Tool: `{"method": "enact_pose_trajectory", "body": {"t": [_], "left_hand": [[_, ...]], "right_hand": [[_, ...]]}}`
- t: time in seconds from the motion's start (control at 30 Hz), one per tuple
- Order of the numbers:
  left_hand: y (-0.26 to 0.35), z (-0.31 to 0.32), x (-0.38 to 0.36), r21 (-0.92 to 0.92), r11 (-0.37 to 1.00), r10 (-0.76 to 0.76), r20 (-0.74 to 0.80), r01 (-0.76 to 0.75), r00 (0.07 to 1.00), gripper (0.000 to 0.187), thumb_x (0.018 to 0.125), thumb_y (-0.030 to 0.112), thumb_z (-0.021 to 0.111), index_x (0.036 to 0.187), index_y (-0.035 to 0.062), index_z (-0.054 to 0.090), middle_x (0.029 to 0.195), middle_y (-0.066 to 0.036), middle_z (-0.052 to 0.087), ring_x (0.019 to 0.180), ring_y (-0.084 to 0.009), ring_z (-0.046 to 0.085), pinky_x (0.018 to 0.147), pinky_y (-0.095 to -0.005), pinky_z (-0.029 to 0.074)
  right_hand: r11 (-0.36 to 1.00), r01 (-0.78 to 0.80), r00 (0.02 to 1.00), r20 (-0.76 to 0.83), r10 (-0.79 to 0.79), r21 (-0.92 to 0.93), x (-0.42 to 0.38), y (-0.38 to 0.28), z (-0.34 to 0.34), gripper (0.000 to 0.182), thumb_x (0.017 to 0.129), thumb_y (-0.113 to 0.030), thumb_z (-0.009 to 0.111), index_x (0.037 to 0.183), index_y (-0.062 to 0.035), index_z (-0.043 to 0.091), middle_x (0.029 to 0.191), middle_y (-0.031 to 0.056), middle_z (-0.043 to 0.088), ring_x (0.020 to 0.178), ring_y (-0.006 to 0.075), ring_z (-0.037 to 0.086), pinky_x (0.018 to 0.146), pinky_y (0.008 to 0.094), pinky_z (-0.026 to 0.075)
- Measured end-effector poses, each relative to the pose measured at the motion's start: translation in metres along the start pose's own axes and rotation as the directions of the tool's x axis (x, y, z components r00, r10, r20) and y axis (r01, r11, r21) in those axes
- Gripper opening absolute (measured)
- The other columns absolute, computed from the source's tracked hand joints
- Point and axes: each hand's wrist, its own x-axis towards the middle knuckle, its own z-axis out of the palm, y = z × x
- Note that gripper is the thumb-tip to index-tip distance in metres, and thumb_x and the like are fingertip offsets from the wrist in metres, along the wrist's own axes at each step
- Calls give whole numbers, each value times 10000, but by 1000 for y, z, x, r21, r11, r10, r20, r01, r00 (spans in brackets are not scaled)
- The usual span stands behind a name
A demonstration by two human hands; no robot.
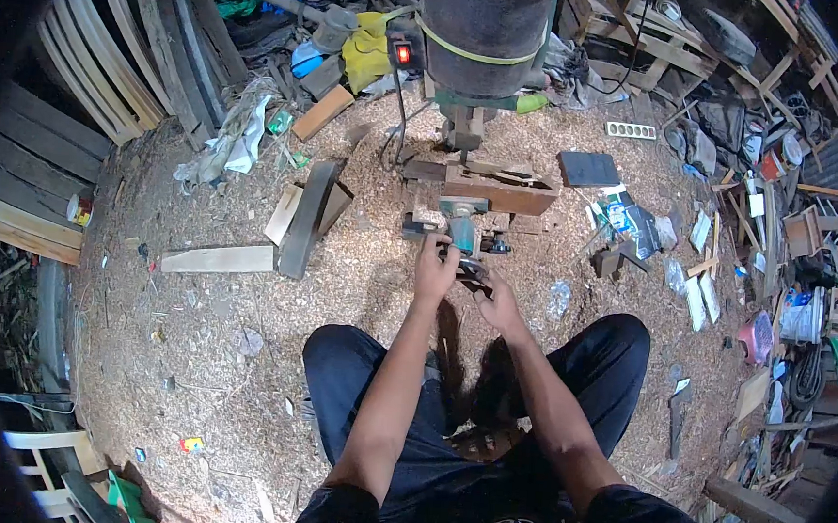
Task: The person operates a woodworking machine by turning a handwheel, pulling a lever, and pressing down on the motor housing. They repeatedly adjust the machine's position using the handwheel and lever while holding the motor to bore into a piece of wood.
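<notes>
Both of my hands are on a dark handwheel (473, 268) at the front of a green machine vise (461, 230). My left hand (435, 268) is closed around the wheel's left side. On its lower right side, my right hand (501, 304) grips the rim with curled fingers. Behind the vise, a reddish-brown wood block (520, 200) lies crosswise, with a dark slot in its top. Above that block stands a drilling or mortising machine (484, 33) with a big dark motor housing, its bit (463, 154) near the wood.
Wood shavings cover the ground. Boards (307, 220) lie at left, beside a pale plank (217, 259). A black flat case (588, 169) and a power strip (630, 131) lie at right. A lit red switch (403, 54) hangs by the motor. Scrap wood and clutter line both sides.
</notes>
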Motion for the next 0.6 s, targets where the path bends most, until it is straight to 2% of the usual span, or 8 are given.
{"method": "enact_pose_trajectory", "body": {"t": [0.03,0.13,0.27,0.3,0.43,0.53,0.57,0.6], "left_hand": [[-3,1,0,-33,999,9,12,-8,1000,248,884,203,630,1054,27,592,1071,-200,625,1015,-376,621,922,-420,478],[-14,2,3,-143,990,-9,62,17,998,219,941,210,603,1058,25,591,1042,-184,631,998,-333,625,916,-396,475],[-10,-5,-9,-287,947,-110,125,142,986,259,1030,261,524,1070,12,582,1011,-161,642,973,-278,625,914,-367,470],[-12,-5,-12,-248,954,-142,117,167,983,352,1064,323,462,1092,-4,592,961,-150,643,930,-253,619,894,-363,471],[-8,-19,-23,-201,962,-159,130,183,979,432,1068,380,432,1148,3,627,978,-162,665,922,-228,622,876,-361,475],[-11,-37,-26,-116,888,-395,307,446,866,457,1080,390,400,1276,37,616,1151,-126,670,1089,-238,609,1006,-349,436],[-22,-41,-24,-99,966,-206,267,239,941,470,1082,383,388,1329,35,586,1208,-141,659,1113,-264,605,1032,-368,426],[-10,-50,-18,-95,973,-185,220,210,958,457,1080,365,395,1330,29,579,1218,-146,654,1121,-266,602,1030,-374,427]], "right_hand": [[996,-64,997,29,66,-66,-1,5,-5,532,806,39,544,1338,28,522,1095,210,667,1026,260,674,870,348,535],[946,-273,959,129,252,176,-3,22,-9,502,822,45,527,1323,31,542,1097,194,669,994,221,664,859,331,532],[976,-210,975,87,205,55,-6,23,-15,441,841,49,546,1281,34,574,1092,162,675,992,212,646,873,339,519],[978,-204,976,81,202,28,-6,21,-17,400,848,52,566,1246,31,595,1095,143,672,1010,225,637,890,344,508],[982,-190,975,114,188,5,-5,33,-15,346,880,27,598,1226,28,600,1122,124,668,1075,220,620,923,345,495],[988,-155,981,122,152,18,-4,36,-24,340,897,-4,613,1235,21,594,1136,128,663,1089,198,615,892,328,509],[991,-134,985,117,131,23,-1,39,-25,338,904,-17,620,1239,18,593,1140,130,661,1095,190,612,881,323,514],[992,-129,990,52,128,9,7,27,-30,394,906,-39,619,1294,2,564,1195,151,642,1126,221,609,903,342,518]]}}
